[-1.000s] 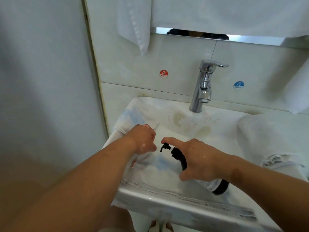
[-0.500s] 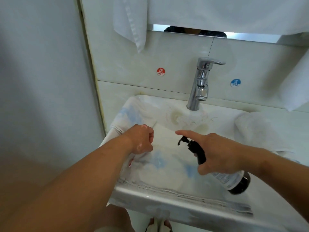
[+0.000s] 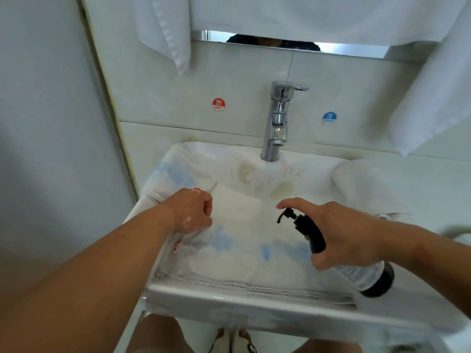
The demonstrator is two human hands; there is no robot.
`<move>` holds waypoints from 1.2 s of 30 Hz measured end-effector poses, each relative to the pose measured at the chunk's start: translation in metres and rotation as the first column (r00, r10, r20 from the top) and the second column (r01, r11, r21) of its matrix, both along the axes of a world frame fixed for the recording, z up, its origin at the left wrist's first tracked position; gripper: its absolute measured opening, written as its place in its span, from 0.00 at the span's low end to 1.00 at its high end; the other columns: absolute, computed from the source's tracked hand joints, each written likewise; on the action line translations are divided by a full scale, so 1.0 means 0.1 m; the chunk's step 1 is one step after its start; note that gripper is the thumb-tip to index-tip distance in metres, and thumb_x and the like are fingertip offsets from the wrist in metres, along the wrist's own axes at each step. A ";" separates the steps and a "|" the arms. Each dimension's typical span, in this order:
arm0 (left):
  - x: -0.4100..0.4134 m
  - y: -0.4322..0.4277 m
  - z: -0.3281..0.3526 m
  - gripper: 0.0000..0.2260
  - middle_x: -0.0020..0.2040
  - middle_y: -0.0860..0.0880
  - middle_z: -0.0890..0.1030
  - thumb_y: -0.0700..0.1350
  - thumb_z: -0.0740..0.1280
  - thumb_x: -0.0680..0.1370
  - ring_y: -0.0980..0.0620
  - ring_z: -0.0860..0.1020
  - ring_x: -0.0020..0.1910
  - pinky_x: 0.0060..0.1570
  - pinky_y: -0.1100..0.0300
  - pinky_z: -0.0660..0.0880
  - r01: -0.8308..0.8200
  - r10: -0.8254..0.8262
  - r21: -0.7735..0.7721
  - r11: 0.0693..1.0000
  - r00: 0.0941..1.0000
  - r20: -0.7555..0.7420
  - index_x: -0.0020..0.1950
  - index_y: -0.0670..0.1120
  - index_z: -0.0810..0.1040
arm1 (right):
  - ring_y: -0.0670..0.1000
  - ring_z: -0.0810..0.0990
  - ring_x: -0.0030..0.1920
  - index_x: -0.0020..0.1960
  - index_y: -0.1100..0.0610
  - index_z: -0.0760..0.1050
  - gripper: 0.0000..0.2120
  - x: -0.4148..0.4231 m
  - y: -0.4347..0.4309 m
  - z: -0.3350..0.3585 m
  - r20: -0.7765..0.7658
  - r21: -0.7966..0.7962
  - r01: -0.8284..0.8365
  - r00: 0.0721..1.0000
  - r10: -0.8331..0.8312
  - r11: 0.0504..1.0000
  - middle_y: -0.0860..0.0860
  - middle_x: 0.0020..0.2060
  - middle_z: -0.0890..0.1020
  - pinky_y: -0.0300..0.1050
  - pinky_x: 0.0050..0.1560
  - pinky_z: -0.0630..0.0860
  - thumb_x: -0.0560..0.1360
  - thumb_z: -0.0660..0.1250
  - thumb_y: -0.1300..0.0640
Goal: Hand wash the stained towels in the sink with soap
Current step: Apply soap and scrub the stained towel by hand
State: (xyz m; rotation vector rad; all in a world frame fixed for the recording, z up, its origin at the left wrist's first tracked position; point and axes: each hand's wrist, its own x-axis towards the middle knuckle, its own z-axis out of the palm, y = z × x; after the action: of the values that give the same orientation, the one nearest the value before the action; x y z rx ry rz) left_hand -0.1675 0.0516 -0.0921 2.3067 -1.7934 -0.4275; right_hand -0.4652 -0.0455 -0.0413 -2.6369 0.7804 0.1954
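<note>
A white towel [image 3: 244, 200] with blue and yellowish stains lies spread over the white sink [image 3: 229, 301]. My left hand [image 3: 191, 211] is a fist gripping a bunched fold of the towel at its left side. My right hand [image 3: 341, 233] holds a black pump bottle of soap [image 3: 309, 231] tilted over the towel, nozzle pointing left, with my index finger lying on top of the pump head. The bottle's labelled base sticks out below my wrist.
A chrome tap [image 3: 276, 123] stands at the back of the sink, with red hot and blue cold stickers on the tiled wall. A rolled white towel [image 3: 362, 187] lies on the counter to the right. White towels [image 3: 165, 29] hang above.
My right hand has carried the soap bottle to the right, away from my left hand. The left hand keeps its grip on the towel.
</note>
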 end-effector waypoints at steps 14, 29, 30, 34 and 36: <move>0.02 -0.03 -0.05 0.07 0.41 0.57 0.77 0.46 0.70 0.74 0.54 0.74 0.42 0.39 0.63 0.67 0.024 -0.023 -0.010 1.000 0.998 0.060 0.39 0.53 0.74 | 0.42 0.80 0.41 0.71 0.35 0.56 0.39 -0.23 -0.15 0.25 0.099 -0.220 0.100 0.992 -0.080 0.970 0.42 0.44 0.80 0.41 0.46 0.81 0.70 0.72 0.58; 0.05 -0.05 -0.10 0.08 0.41 0.56 0.78 0.47 0.71 0.75 0.55 0.76 0.42 0.43 0.61 0.70 0.030 -0.030 0.000 1.000 0.999 0.043 0.38 0.54 0.74 | 0.41 0.82 0.51 0.75 0.27 0.47 0.56 -0.49 -0.03 -0.28 0.363 0.080 0.260 0.892 -0.271 0.962 0.41 0.53 0.81 0.29 0.53 0.74 0.64 0.81 0.54; 0.05 -0.05 -0.10 0.08 0.41 0.56 0.78 0.47 0.71 0.75 0.55 0.76 0.42 0.43 0.61 0.70 0.029 -0.029 0.000 1.000 0.999 0.043 0.38 0.54 0.74 | 0.41 0.81 0.51 0.75 0.26 0.46 0.57 -0.49 -0.02 -0.29 0.345 0.092 0.261 0.897 -0.277 0.961 0.41 0.52 0.81 0.29 0.53 0.74 0.64 0.82 0.53; 0.06 -0.05 -0.10 0.07 0.41 0.57 0.78 0.48 0.71 0.74 0.55 0.76 0.43 0.45 0.60 0.72 0.028 -0.028 -0.002 1.000 0.998 0.050 0.38 0.54 0.75 | 0.43 0.83 0.47 0.76 0.27 0.48 0.57 -0.46 0.01 -0.34 0.328 0.147 0.238 0.904 -0.275 0.960 0.40 0.46 0.83 0.34 0.52 0.77 0.65 0.80 0.59; 0.06 -0.05 -0.10 0.07 0.41 0.57 0.78 0.48 0.71 0.75 0.55 0.76 0.43 0.44 0.61 0.71 0.032 -0.032 0.004 0.999 0.998 0.054 0.39 0.54 0.75 | 0.45 0.83 0.44 0.76 0.27 0.47 0.56 -0.42 0.01 -0.30 0.262 0.110 0.220 0.934 -0.241 0.969 0.41 0.44 0.83 0.39 0.51 0.80 0.65 0.78 0.60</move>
State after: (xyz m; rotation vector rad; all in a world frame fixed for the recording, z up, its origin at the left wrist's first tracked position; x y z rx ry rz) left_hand -0.1618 0.0468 -0.1022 2.3153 -1.8581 -0.3769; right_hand -0.5071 -0.0442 -0.0711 -2.4024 0.9536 -0.1957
